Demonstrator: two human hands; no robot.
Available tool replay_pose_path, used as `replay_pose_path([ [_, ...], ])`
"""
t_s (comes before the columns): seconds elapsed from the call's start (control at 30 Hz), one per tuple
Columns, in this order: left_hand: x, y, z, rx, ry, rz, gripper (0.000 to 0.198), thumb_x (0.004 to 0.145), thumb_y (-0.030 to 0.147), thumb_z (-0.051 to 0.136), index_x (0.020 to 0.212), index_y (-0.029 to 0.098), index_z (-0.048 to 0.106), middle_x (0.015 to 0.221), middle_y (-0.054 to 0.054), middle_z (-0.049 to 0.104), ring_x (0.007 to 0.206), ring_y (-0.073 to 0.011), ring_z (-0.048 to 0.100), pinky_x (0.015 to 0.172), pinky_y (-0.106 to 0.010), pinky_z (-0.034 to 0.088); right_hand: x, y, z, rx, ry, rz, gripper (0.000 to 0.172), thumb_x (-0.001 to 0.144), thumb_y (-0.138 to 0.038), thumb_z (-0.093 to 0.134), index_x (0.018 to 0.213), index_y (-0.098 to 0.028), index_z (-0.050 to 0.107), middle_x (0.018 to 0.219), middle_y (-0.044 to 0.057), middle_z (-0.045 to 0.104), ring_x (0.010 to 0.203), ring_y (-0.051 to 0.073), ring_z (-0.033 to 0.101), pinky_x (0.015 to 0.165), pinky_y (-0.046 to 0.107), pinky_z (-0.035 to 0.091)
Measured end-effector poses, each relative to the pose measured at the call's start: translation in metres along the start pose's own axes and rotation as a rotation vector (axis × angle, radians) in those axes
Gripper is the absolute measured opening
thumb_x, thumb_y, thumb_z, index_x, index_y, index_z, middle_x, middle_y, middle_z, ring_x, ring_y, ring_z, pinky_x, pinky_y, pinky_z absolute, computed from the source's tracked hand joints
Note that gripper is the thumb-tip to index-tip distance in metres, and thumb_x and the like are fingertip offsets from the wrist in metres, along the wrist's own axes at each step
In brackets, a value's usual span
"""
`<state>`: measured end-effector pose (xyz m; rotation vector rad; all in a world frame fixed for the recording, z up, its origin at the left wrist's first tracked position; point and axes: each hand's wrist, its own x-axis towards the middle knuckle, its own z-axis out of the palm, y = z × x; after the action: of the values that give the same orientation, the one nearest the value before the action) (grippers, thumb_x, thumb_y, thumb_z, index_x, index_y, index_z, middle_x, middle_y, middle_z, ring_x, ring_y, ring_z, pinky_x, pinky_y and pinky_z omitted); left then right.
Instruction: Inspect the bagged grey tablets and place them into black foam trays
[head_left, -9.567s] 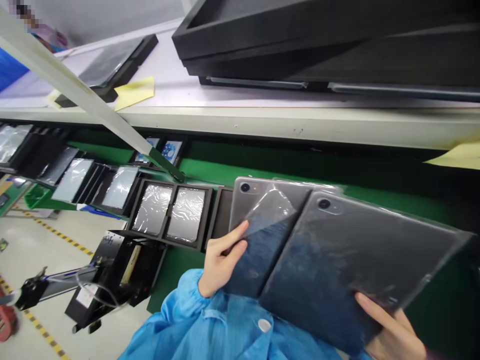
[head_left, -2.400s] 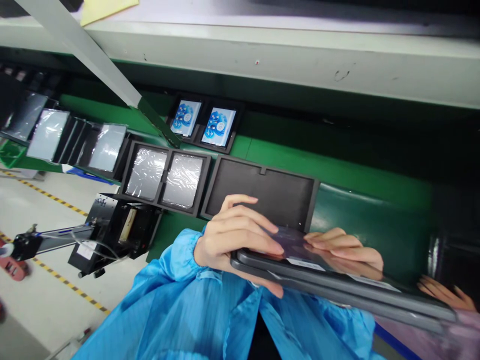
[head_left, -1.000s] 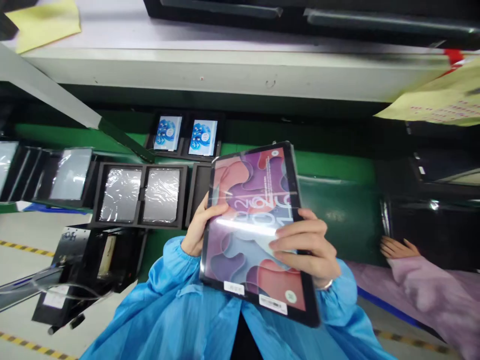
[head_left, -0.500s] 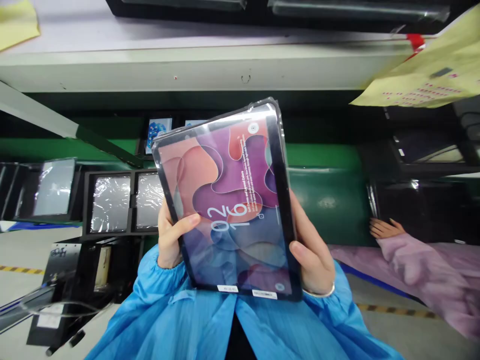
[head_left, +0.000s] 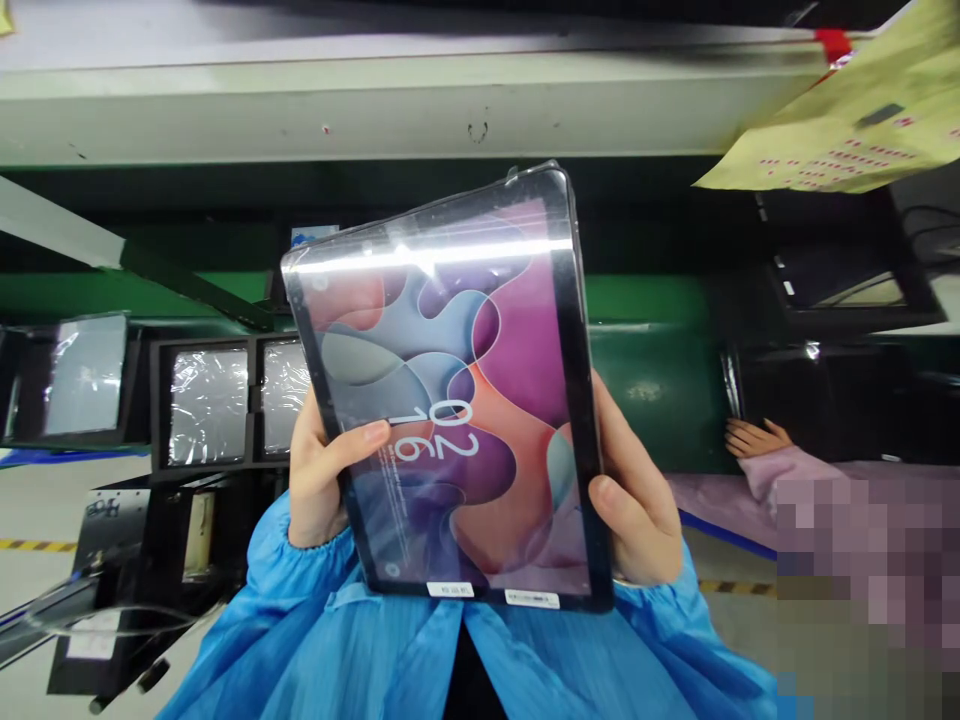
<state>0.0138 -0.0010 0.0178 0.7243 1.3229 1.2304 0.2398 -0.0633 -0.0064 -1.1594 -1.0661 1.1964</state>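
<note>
I hold a plastic-wrapped tablet [head_left: 450,400] upright in front of me, its screen facing me with a purple, orange and blue wallpaper and the digits 02 16. My left hand [head_left: 319,480] grips its left edge, thumb across the screen. Its right edge sits in my right hand [head_left: 634,510], thumb on the bezel. Two white labels sit along the tablet's bottom edge. A bright light strip reflects across its top. My blue sleeves show below.
Behind runs a green conveyor [head_left: 652,370] carrying black trays [head_left: 161,405] with wrapped tablets at left. A grey shelf [head_left: 375,110] spans above, with a yellow sheet [head_left: 840,130] hanging at right. Another person's hand [head_left: 750,437] in a pink sleeve rests at right. A black machine [head_left: 142,560] stands lower left.
Since 9.6 s ago I brought the tablets together, then raised one screen-up. Over the last second it has been rotated in my hands: the digits now read the other way, and it sits higher.
</note>
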Motion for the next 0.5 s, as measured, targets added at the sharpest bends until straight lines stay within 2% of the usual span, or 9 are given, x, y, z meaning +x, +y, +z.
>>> replay_pose_path([
  [0.07, 0.000, -0.001, -0.002, 0.009, 0.001, -0.034, 0.038, 0.063, 0.024, 0.083, 0.100, 0.018, 0.076, 0.081, -0.003, 0.078, 0.065, -0.0210, 0.073, 0.056, -0.028, 0.059, 0.001, -0.002, 0.002, 0.099, -0.047, -0.034, 0.055, 0.100, -0.045, 0.065, 0.154, -0.046, 0.052, 0.156, -0.007, 0.057, 0.102, 0.028, 0.078, 0.074, 0.038, 0.068],
  [0.1, 0.000, -0.001, -0.003, 0.013, 0.001, -0.051, 0.040, 0.063, 0.025, 0.083, 0.102, 0.018, 0.076, 0.080, -0.003, 0.078, 0.064, -0.0215, 0.072, 0.055, -0.029, 0.059, 0.001, -0.002, 0.003, 0.139, -0.061, -0.042, 0.054, 0.101, -0.043, 0.065, 0.154, -0.047, 0.051, 0.153, -0.006, 0.061, 0.089, 0.024, 0.079, 0.066, 0.035, 0.066],
  [0.17, 0.000, -0.001, -0.004, 0.012, 0.000, -0.085, 0.048, 0.062, 0.027, 0.084, 0.109, 0.019, 0.075, 0.079, -0.003, 0.077, 0.062, -0.0229, 0.073, 0.053, -0.030, 0.058, 0.001, -0.004, 0.007, 0.176, -0.047, -0.032, 0.053, 0.101, -0.043, 0.066, 0.152, -0.047, 0.053, 0.141, -0.004, 0.070, 0.070, 0.018, 0.075, 0.056, 0.031, 0.062],
  [0.23, 0.000, 0.000, -0.004, -0.002, 0.008, -0.104, 0.055, 0.061, 0.027, 0.085, 0.115, 0.019, 0.074, 0.080, -0.003, 0.078, 0.063, -0.0244, 0.074, 0.055, -0.031, 0.060, 0.001, -0.004, 0.011, 0.180, 0.020, -0.031, 0.053, 0.100, -0.043, 0.068, 0.151, -0.046, 0.055, 0.125, -0.002, 0.078, 0.061, 0.016, 0.071, 0.052, 0.030, 0.059],
  [0.3, 0.001, 0.000, -0.002, -0.032, 0.045, -0.089, 0.061, 0.060, 0.024, 0.085, 0.120, 0.021, 0.074, 0.085, -0.003, 0.079, 0.068, -0.0241, 0.075, 0.058, -0.031, 0.061, 0.001, -0.003, 0.016, 0.173, 0.110, -0.035, 0.056, 0.097, -0.040, 0.073, 0.150, -0.045, 0.056, 0.115, -0.002, 0.081, 0.064, 0.017, 0.073, 0.057, 0.031, 0.063],
  [0.37, 0.002, 0.000, 0.000, -0.080, 0.079, -0.059, 0.063, 0.060, 0.022, 0.085, 0.122, 0.023, 0.074, 0.087, -0.002, 0.080, 0.068, -0.0221, 0.075, 0.061, -0.030, 0.061, 0.001, -0.002, 0.019, 0.189, 0.171, -0.044, 0.060, 0.095, -0.035, 0.078, 0.150, -0.045, 0.056, 0.111, -0.003, 0.081, 0.073, 0.018, 0.077, 0.070, 0.032, 0.067],
  [0.43, 0.004, -0.001, 0.003, -0.126, 0.089, -0.067, 0.064, 0.060, 0.020, 0.084, 0.123, 0.024, 0.075, 0.087, -0.001, 0.080, 0.065, -0.0205, 0.074, 0.067, -0.031, 0.063, 0.001, -0.001, 0.021, 0.222, 0.186, -0.046, 0.064, 0.092, -0.033, 0.082, 0.150, -0.045, 0.056, 0.110, -0.004, 0.082, 0.080, 0.017, 0.078, 0.082, 0.031, 0.068],
  [0.5, 0.006, -0.002, 0.005, -0.148, 0.097, -0.094, 0.064, 0.059, 0.019, 0.084, 0.122, 0.024, 0.076, 0.088, -0.001, 0.081, 0.065, -0.0207, 0.074, 0.073, -0.034, 0.065, 0.002, -0.002, 0.020, 0.239, 0.187, -0.043, 0.066, 0.090, -0.032, 0.084, 0.149, -0.044, 0.057, 0.109, -0.005, 0.082, 0.082, 0.017, 0.079, 0.086, 0.030, 0.068],
])
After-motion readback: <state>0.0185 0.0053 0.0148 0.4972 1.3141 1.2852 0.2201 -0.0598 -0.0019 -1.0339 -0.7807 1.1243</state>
